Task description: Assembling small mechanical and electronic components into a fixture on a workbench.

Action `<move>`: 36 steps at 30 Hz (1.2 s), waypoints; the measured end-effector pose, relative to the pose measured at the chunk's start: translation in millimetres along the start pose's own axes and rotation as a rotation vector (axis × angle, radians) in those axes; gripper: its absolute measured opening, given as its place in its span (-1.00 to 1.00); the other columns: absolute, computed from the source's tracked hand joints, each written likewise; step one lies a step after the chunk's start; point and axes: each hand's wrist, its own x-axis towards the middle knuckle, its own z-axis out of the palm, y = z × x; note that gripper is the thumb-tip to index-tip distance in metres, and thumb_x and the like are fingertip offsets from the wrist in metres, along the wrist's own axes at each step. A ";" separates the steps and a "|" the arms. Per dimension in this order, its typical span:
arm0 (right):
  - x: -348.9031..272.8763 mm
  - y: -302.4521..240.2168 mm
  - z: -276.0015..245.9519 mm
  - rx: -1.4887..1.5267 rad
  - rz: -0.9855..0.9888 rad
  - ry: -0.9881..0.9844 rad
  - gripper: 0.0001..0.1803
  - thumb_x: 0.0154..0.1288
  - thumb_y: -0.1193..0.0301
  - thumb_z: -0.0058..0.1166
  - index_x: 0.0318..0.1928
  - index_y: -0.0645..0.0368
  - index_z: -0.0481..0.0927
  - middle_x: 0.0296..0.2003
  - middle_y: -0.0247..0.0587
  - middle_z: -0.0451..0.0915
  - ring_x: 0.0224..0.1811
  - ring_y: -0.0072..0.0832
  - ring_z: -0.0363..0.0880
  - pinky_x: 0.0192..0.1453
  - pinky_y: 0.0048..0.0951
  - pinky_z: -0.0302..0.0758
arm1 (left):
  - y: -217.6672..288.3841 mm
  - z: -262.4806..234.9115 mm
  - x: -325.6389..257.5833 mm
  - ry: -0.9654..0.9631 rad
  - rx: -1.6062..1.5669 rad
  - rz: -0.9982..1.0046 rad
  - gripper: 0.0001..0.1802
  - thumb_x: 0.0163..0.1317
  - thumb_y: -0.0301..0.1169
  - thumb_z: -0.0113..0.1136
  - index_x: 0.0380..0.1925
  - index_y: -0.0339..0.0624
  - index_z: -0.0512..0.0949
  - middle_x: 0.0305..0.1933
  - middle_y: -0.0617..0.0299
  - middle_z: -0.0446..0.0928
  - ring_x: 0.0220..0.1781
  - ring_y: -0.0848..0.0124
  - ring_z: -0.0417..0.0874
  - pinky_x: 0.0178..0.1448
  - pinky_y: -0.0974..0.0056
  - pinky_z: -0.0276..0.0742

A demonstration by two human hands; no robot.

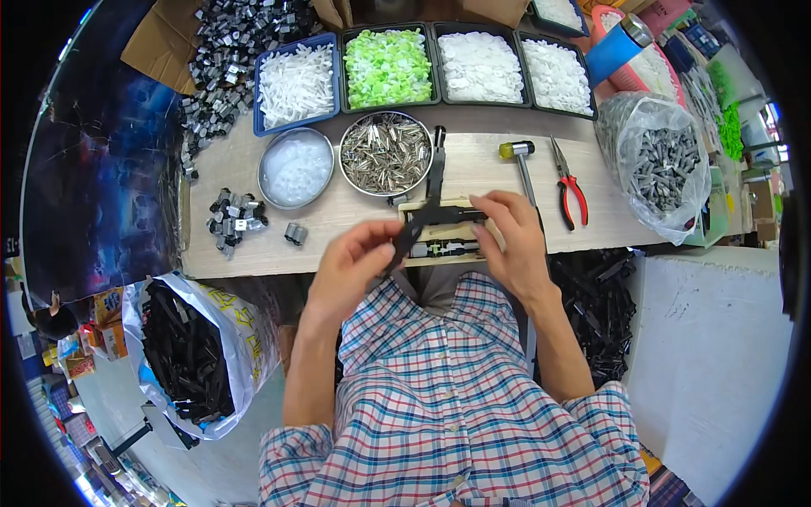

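Both hands meet over a small wooden jig (422,250) at the near edge of the counter (355,224). In the head view, the left hand (351,270) has its grip closed on the lower end of a black plastic strip (404,240), pinching it between thumb and fingers. The right hand (514,241) has its fingers curled down onto the right end of a black crosswise piece (448,216) that lies over the jig; whether that grip is fully closed around the piece cannot be told. A black upright lever (437,165) rises from the jig toward the far side.

Just beyond the jig stand two round metal bowls: one with shiny metal clips (386,153), one with clear plastic bits (295,167). To the right of the lever lie a small hammer (519,160) with a yellow face and red-handled pliers (570,186). Behind them a row of trays holds white strips (296,84), green plastic parts (387,66) and white parts (480,66). A little heap of grey metal pieces (236,220) sits on the counter to the left. A clear bag of grey metal parts (663,165) stands at the right end. Below the counter, a bag of black plastic strips (186,355) stands on the person's left, and a pile of black strips (600,304) lies on the right.
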 end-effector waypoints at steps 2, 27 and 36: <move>-17.8 -7.9 -6.1 0.090 -0.047 0.028 -0.46 0.07 0.54 0.39 0.13 0.18 0.63 0.06 -0.02 0.55 0.10 -0.06 0.56 0.16 -0.19 0.52 | -21.5 2.1 -13.5 -0.012 0.081 -0.035 -0.66 0.41 -0.58 0.12 0.16 -0.37 0.57 0.08 0.18 0.65 0.02 0.49 0.65 0.16 0.35 0.59; -31.4 0.7 15.0 -0.024 -0.024 -0.029 -0.55 0.04 0.53 0.39 0.02 0.12 0.71 -0.10 -0.13 0.55 -0.02 -0.17 0.54 0.05 -0.20 0.49 | -49.9 26.0 -0.8 0.266 0.729 0.444 -0.50 0.11 -0.59 0.41 0.10 -0.25 0.58 -0.10 0.19 0.50 -0.20 0.39 0.54 -0.10 0.32 0.53; -28.2 -2.0 14.8 -0.055 0.002 -0.050 -0.56 0.06 0.50 0.39 0.03 0.12 0.70 -0.07 -0.12 0.56 -0.02 -0.15 0.52 0.09 -0.17 0.46 | -51.9 25.3 2.2 0.300 0.732 0.452 -0.61 0.13 -0.62 0.38 0.01 -0.25 0.63 -0.13 0.19 0.49 -0.25 0.39 0.54 -0.17 0.34 0.52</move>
